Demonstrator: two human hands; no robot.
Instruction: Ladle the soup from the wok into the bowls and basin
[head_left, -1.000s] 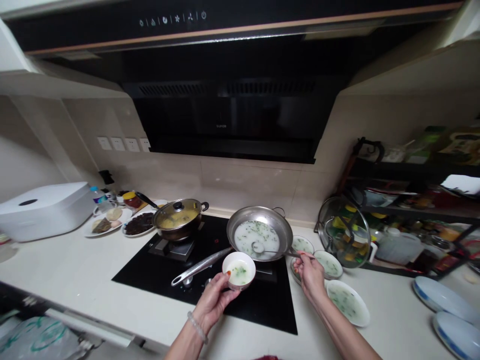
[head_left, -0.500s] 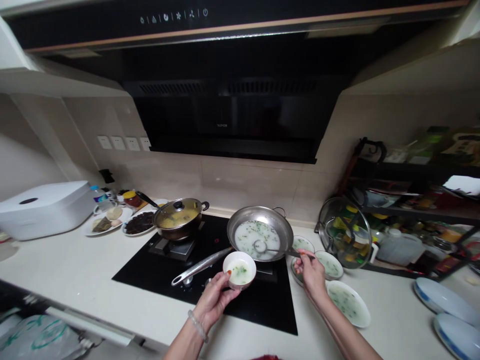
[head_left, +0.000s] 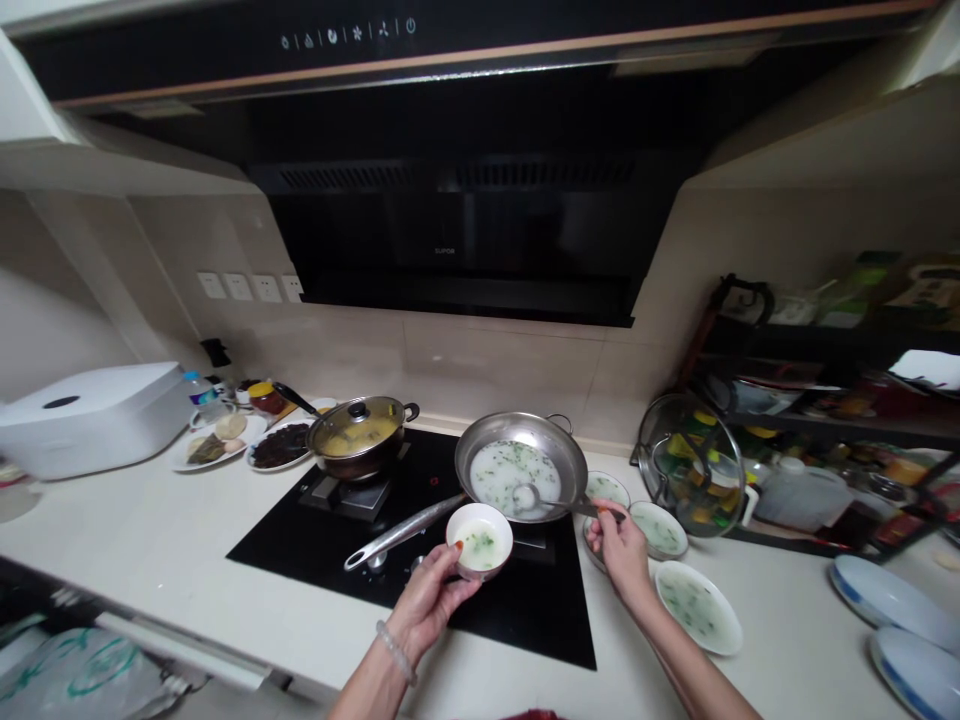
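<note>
My left hand grips a small white bowl by its side, thumb at the rim; a little pale soup with green bits lies inside. The bowl is held in front of a steel wok on the right burner, which contains cloudy white soup flecked with green. My right hand is closed around the dark handle of a ladle, whose head sits in the soup near the wok's front. Filled bowls, one of them close to my right hand, stand beside the hob.
A lidded pan occupies the left burner of the black hob. Farther left are plates of food and a white box. At right stand a glass lid, a crowded rack and blue-rimmed dishes.
The ladle's head has shifted slightly to the right and lower in the wok's soup. My left hand and the small bowl have hardly moved.
</note>
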